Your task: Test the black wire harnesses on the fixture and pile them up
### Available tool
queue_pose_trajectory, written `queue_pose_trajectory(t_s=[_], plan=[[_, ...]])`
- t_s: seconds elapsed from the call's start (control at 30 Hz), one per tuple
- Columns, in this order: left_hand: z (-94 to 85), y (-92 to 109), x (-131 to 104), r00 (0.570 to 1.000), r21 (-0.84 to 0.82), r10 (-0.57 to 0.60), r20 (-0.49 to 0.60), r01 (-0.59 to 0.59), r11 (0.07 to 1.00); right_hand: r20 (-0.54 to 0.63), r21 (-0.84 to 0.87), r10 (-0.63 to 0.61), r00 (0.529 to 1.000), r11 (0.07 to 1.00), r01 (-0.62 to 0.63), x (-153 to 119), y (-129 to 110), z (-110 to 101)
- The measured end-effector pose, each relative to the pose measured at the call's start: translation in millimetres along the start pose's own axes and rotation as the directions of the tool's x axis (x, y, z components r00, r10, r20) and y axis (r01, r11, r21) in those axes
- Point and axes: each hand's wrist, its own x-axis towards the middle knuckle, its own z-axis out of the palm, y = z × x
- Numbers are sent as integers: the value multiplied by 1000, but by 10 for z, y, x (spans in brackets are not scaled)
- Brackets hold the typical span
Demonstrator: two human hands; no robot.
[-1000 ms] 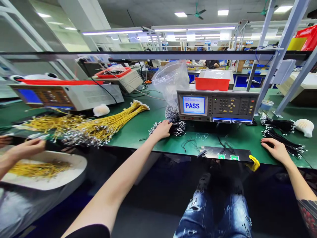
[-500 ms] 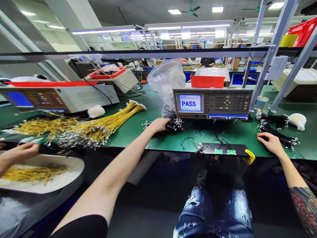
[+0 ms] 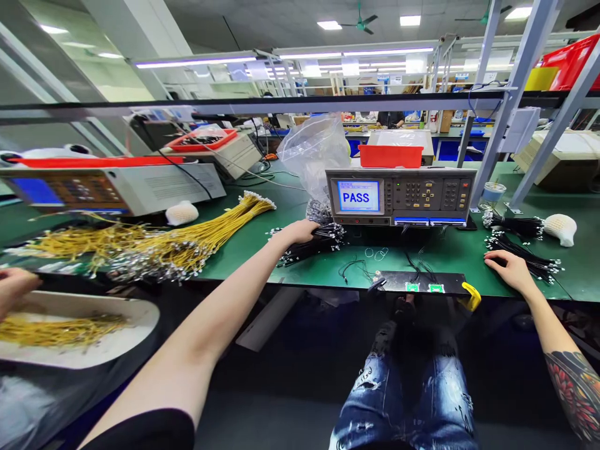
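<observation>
My left hand [image 3: 300,232] is closed on part of a bundle of black wires [image 3: 312,247] with white ends, left of the tester [image 3: 400,197] whose screen reads PASS. At the right my right hand [image 3: 509,267] rests on the green table with fingers apart, beside another black wire bundle [image 3: 527,256]; nothing shows between its fingers. A second small black bundle [image 3: 515,225] lies behind that one. Between my hands, a black fixture plate [image 3: 450,282] with two green connector boards sits at the table edge.
Yellow wire bundles [image 3: 206,234] lie at the left, near a second tester [image 3: 107,187]. A co-worker's hand [image 3: 16,286] is above a white tub [image 3: 135,312] of yellow wires. Red trays [image 3: 391,156], a plastic bag [image 3: 316,153] and metal shelf posts stand behind.
My left hand has shifted slightly left and up, and more black wires show below it. My right hand stays by its bundle. The co-worker's hand has moved left.
</observation>
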Motion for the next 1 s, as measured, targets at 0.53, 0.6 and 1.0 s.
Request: queue_pose_trajectory(t_s=[0.53,0.6,1.0], plan=[[797,331,-296,920,-96,-179,-350,155,983,59,-460,139,988,883,-97,1004,-433,384],[828,310,-281,910,-110,-189,-370,159,981,91,-515,175,980,851,-104,1087,-480,483],[915,296,-317,833,-186,-147,-534,54,981,45,-652,187,981,750,-113,989,-648,550]])
